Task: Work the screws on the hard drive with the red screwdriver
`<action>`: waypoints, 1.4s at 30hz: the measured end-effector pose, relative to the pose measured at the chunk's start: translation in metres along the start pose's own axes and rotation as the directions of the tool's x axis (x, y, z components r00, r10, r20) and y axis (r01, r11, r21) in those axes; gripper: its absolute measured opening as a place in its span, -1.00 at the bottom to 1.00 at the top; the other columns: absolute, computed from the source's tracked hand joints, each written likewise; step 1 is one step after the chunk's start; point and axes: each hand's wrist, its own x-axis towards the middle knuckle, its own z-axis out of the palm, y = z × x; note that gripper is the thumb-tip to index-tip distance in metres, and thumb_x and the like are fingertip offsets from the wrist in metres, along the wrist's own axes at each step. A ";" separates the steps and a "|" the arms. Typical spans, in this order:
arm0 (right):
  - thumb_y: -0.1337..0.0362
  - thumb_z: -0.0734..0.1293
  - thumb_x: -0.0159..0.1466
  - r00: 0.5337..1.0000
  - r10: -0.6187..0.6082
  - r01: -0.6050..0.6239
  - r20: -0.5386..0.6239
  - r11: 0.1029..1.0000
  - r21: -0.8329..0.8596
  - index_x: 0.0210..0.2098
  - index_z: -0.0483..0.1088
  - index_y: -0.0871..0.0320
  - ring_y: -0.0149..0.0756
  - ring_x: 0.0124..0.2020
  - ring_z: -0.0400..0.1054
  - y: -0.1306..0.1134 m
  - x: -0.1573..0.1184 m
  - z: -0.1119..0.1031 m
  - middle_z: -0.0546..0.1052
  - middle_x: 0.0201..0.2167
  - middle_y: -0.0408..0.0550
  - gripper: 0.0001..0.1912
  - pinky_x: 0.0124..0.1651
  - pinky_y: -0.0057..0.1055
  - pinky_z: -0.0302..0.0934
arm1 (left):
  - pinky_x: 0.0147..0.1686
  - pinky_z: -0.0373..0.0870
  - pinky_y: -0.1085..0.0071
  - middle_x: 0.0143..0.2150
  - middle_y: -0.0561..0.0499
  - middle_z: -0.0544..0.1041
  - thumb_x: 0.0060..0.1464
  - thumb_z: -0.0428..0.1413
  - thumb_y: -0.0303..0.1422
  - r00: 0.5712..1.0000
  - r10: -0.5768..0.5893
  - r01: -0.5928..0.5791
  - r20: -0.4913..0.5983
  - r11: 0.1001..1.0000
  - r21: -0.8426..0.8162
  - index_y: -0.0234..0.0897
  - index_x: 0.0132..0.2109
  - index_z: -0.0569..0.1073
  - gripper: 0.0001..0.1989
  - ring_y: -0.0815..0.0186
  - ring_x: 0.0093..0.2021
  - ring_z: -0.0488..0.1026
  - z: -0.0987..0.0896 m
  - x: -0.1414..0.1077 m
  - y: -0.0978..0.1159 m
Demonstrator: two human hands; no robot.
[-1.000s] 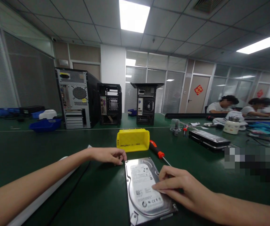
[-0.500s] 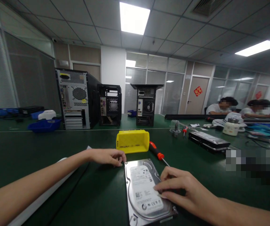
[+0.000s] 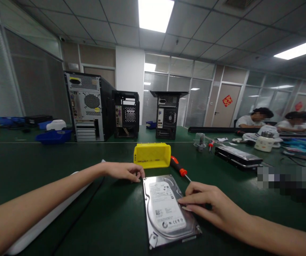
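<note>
A silver hard drive with a white label lies flat on the green table. My left hand is at the drive's upper left corner, fingers curled together; whatever its fingertips may pinch is too small to name. My right hand rests its fingertips on the drive's right side, the fingers bent and a little apart, holding nothing. Just beyond the drive is a yellow bin on its side with small dark bits in it. Beside the bin lies a red and black screwdriver, its tip hidden behind my right hand.
Computer cases stand at the back, with a blue tray to their left. A stack of drives, a clear cup and a white jar are on the right. A white object and a black cable lie under my left forearm. Two people sit far right.
The camera view has tilted slightly, so the scene sits a little higher and further right. Both hands stay at the drive, with my right fingertips shifted slightly on its right side.
</note>
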 end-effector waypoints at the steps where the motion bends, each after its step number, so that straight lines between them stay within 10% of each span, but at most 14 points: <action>1: 0.18 0.15 0.27 1.000 -0.006 0.006 0.006 1.000 -0.007 -0.14 0.44 0.05 -0.38 -0.24 0.30 0.000 0.001 0.000 0.39 -0.26 -0.05 -0.71 -0.21 -0.47 0.18 | -0.32 0.18 0.49 -0.33 0.08 0.26 0.06 0.03 -0.27 1.000 -0.003 0.003 0.000 1.000 -0.006 -0.25 -0.09 0.30 -0.73 0.38 -0.31 0.22 0.000 0.000 0.000; 16: 0.30 0.12 0.28 0.982 -0.186 0.187 0.032 0.981 -0.058 -0.07 0.39 0.06 -0.41 -0.27 0.27 -0.009 0.002 0.000 0.37 -0.28 -0.04 -0.70 -0.27 -0.51 0.14 | -0.35 0.18 0.50 -0.36 0.10 0.26 0.05 0.04 -0.26 1.000 0.004 -0.004 0.012 0.999 -0.034 -0.25 -0.11 0.31 -0.74 0.40 -0.34 0.21 -0.001 0.001 0.000; 25: 0.35 0.12 0.28 0.798 -0.514 0.589 0.315 0.776 -0.224 -0.04 0.33 0.21 -0.41 -0.29 0.23 -0.040 0.036 0.004 0.40 -0.24 -0.02 -0.70 -0.33 -0.48 0.03 | -0.36 0.17 0.51 -0.36 0.10 0.24 0.03 0.07 -0.27 0.999 0.026 -0.025 0.022 0.999 -0.025 -0.27 -0.09 0.29 -0.70 0.40 -0.34 0.18 0.000 0.001 -0.002; 42: 0.31 0.06 0.33 0.731 -0.623 0.682 0.278 0.656 -0.324 -0.08 0.30 0.28 -0.42 -0.31 0.18 -0.034 0.039 0.021 0.39 -0.29 -0.08 -0.71 -0.32 -0.47 0.01 | -0.35 0.17 0.52 -0.36 0.10 0.22 0.03 0.04 -0.33 0.999 0.015 -0.015 0.033 1.000 -0.018 -0.28 -0.10 0.28 -0.73 0.41 -0.35 0.18 0.001 0.000 0.001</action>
